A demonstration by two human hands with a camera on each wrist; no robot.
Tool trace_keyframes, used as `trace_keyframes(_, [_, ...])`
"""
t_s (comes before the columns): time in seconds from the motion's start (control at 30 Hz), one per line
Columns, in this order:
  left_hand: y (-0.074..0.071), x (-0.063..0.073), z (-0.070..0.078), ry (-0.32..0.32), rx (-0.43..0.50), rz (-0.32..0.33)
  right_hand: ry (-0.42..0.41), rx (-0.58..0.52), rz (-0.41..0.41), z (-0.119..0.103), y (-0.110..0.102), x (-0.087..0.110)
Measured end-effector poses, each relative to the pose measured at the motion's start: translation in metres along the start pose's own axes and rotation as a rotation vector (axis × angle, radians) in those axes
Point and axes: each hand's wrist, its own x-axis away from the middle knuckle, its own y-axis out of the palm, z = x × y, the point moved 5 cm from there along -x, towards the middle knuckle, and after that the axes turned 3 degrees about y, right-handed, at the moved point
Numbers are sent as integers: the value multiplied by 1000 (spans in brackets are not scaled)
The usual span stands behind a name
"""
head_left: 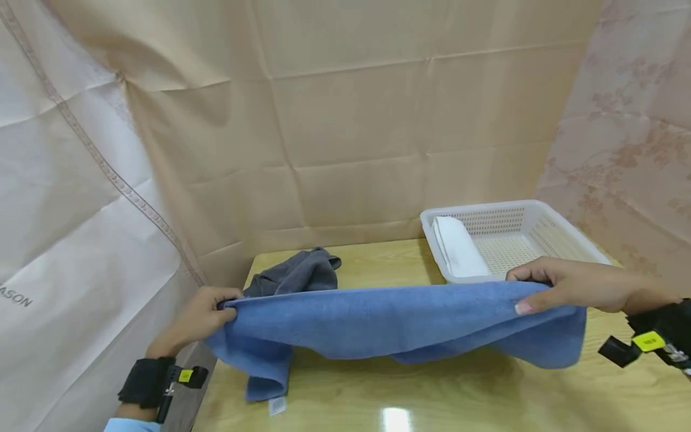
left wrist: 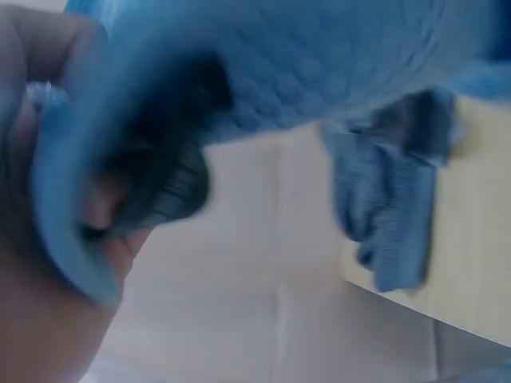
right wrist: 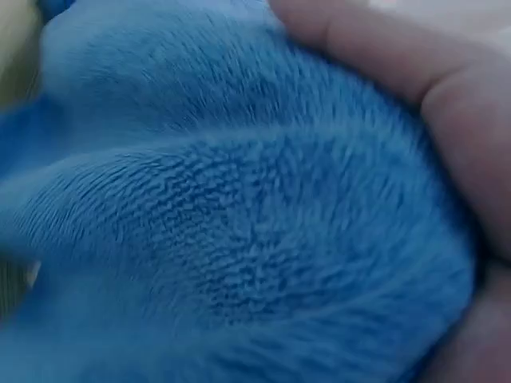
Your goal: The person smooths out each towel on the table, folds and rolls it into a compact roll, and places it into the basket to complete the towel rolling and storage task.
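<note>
Above the pale wood-grain table [head_left: 335,396], fingers of the left hand [head_left: 198,315] and right hand [head_left: 574,285] pinch a plush blue cloth [head_left: 378,321] at nine and three o'clock, probably to keep its upper edge taut.

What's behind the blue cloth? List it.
Beyond the blue cloth, the head view shows a gray cloth, the basket with a white cloth inside, and bare table. The gray cloth's near part is covered; anything else hidden there can't be seen.

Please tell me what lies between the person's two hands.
In the head view, the blue cloth stretches between them, held near one end by the left hand, near the other by the right hand.
</note>
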Motion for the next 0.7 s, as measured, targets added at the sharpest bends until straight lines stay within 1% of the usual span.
trace_keyframes(0.03, [-7,1,5,14,41,-3,-10,-55,-41,-4,0,6])
trace_keyframes(0.07, [-14,2,10,27,78,-1,-43,-115,-84,-8,-2,10])
trace_keyframes(0.13, [-25,3,15,23,129,2,-32,-223,-130,-12,-7,18])
trace_keyframes(0.17, [-29,3,16,11,132,8,-20,-261,-130,-14,-11,21])
trace_keyframes(0.2, [-31,2,15,-12,131,14,-17,-267,-113,-14,-17,22])
trace_keyframes(0.23, [-32,1,12,-37,103,25,-11,-239,-78,-13,-23,22])
trace_keyframes(0.27, [-32,-1,7,-52,79,36,8,-199,-41,-10,-29,22])
trace_keyframes(0.3, [-29,-3,1,-61,53,48,62,-142,14,-4,-35,21])
trace_keyframes(0.33, [-26,-5,-5,-67,12,59,97,-69,74,2,-41,19])
trace_keyframes(0.4, [-14,-10,-21,-68,-74,81,159,91,180,19,-51,14])
trace_keyframes(0.43, [-7,-12,-28,-54,-122,93,188,153,222,29,-54,12])
trace_keyframes(0.5, [7,-17,-41,-15,-220,124,201,245,296,48,-59,5])
trace_keyframes(0.53, [13,-18,-46,-5,-276,142,192,295,331,56,-60,2])
trace_keyframes(0.6, [24,-21,-54,20,-352,182,184,403,404,70,-61,-2])
trace_keyframes(0.63, [28,-21,-57,27,-374,203,177,464,445,75,-60,-4])
trace_keyframes(0.7, [33,-20,-63,20,-410,249,158,596,514,83,-59,-5])
